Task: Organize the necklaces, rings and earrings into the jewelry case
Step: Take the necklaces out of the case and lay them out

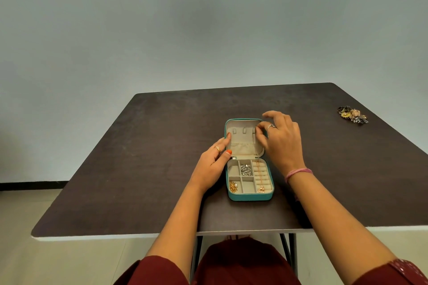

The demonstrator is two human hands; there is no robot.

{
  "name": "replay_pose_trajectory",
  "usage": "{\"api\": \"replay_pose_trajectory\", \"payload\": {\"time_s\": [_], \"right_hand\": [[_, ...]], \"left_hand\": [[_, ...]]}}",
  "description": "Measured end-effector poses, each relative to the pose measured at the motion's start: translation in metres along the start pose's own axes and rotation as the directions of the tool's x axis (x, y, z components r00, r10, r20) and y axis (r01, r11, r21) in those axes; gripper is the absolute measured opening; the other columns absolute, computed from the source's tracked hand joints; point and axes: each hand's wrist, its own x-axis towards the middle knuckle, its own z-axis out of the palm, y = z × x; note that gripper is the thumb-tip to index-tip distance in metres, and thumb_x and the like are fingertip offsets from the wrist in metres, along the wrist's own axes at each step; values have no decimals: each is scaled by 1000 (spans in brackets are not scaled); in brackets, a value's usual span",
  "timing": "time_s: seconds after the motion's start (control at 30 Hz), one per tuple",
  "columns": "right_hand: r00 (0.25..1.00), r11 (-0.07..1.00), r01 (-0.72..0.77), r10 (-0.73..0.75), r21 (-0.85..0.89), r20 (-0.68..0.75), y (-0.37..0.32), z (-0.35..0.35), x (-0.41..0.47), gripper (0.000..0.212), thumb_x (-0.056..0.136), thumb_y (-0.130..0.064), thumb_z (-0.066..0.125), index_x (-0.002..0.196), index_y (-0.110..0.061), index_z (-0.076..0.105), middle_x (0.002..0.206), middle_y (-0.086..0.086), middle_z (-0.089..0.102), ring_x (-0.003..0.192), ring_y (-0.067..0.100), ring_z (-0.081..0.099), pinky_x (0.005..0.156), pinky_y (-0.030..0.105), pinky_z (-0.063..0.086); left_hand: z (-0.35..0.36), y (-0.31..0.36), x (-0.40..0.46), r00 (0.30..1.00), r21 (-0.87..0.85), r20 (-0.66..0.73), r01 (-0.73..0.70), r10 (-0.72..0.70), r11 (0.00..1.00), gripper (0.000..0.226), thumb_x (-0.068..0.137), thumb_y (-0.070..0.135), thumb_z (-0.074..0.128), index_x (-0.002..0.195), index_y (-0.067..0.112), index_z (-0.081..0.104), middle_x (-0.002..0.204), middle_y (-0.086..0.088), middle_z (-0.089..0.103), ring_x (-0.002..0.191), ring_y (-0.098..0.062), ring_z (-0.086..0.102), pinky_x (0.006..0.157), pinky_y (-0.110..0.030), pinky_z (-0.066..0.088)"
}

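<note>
The head view shows the jewelry case [249,159] lying open on the desk [148,146]. The right hand [280,139] pinches a thin rose-gold necklace [259,173] at the rightmost hook in the lid, its chain trailing over the ring rolls to a pendant. The left hand [214,162] steadies the lid's left edge, fingers fairly straight. The step looks like hanging the necklace; next, the chain likely needs seating. A pile of jewelry [352,114] waits far right.
</note>
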Motion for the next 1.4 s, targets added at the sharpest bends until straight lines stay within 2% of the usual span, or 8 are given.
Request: {"api": "replay_pose_trajectory", "payload": {"time_s": [0.27,0.47,0.63,0.73,0.83,1.07,1.27,1.4], "right_hand": [[994,950,-113,105,292,44,-2,-25,16,10,86,-15,67,89,-6,70,101,5,60,80,13,58,69,17,46],[970,848,-243,210,471,123,-9,-59,34,4,83,-15,70,82,-12,73,92,-4,60,71,2,59,67,4,46],[949,761,-312,273,569,155,-11,-86,43,5,80,-16,72,75,-16,73,82,-11,66,68,-5,62,63,7,47],[937,699,-350,274,624,218,-10,-97,47,5,80,-17,71,75,-17,72,79,-8,71,72,3,67,67,15,51],[901,550,-432,293,715,319,-9,-107,50,4,82,-14,70,81,-11,72,78,0,74,80,13,71,77,26,56],[839,258,-541,237,801,490,-11,-139,58,13,93,-8,57,82,-6,64,73,4,68,77,16,72,72,28,59],[828,293,-561,195,774,527,-10,-157,68,14,95,-10,53,84,-9,63,77,4,63,69,10,68,74,29,59],[831,337,-555,169,761,530,-11,-166,74,16,95,-10,51,82,-13,60,79,1,58,63,6,63,72,28,59]], "left_hand": [[-1,-1,0,1000,-26,5,-8,8,1000,43,99,20,47,141,28,41,145,6,42,130,-7,43,104,-24,41],[0,0,-2,999,27,-37,2,-1,1000,35,98,24,49,132,30,53,148,1,40,131,0,34,88,1,33],[2,7,-6,991,-7,-131,-28,26,1000,35,97,17,51,131,8,55,124,19,52,101,25,48,76,-1,41],[2,6,-7,967,-17,-250,-48,42,999,30,96,19,52,123,9,61,111,28,55,99,16,55,78,-13,50],[1,4,-10,920,-14,-385,-90,77,996,20,96,18,52,107,22,68,111,10,57,97,-3,60,80,-24,52],[4,19,-13,878,-39,-477,-62,36,997,16,96,20,52,104,22,66,102,3,65,90,-3,59,72,-11,45],[24,61,-6,930,-163,-357,-156,89,974,19,94,13,55,97,28,66,101,8,69,99,-8,65,77,-29,57],[39,88,-6,966,-275,-243,-157,89,949,23,95,10,54,114,18,64,106,7,70,101,-5,64,85,-23,54]]}}
